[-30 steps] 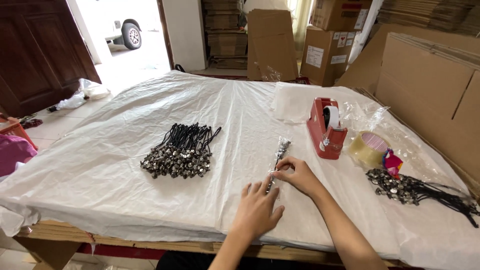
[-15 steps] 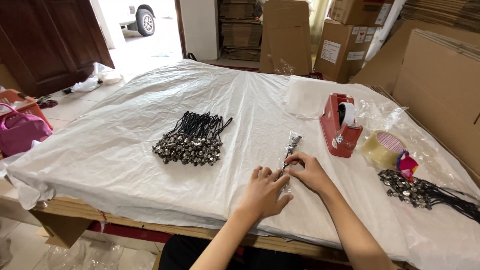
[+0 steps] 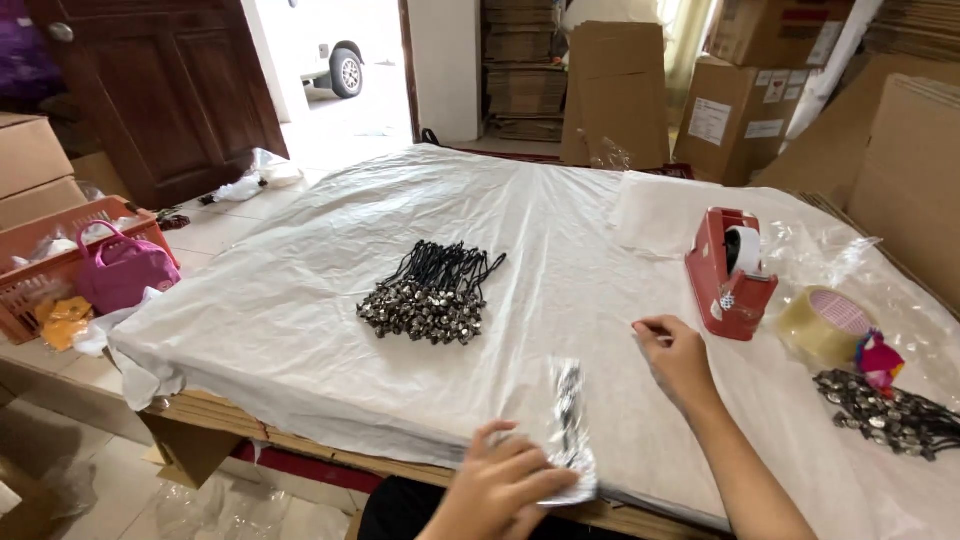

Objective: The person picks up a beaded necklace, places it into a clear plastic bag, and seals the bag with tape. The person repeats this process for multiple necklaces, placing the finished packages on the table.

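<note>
A narrow clear plastic packet with dark corded trinkets inside lies at the near table edge. My left hand grips its lower end, fingers spread over the plastic. My right hand hovers over the white sheet, apart from the packet, with its fingers curled together and nothing visible in them. It is a short way left of the red tape dispenser. A pile of black-corded metal trinkets sits at the table's middle.
A roll of clear tape and a second heap of corded trinkets lie at the right. Cardboard boxes stand behind the table. An orange basket with a pink bag sits on the floor left, by an open doorway.
My right hand has let go of the packet and moved right toward the tape dispenser. My left hand has drawn the packet to the near edge. The view has swung left.
</note>
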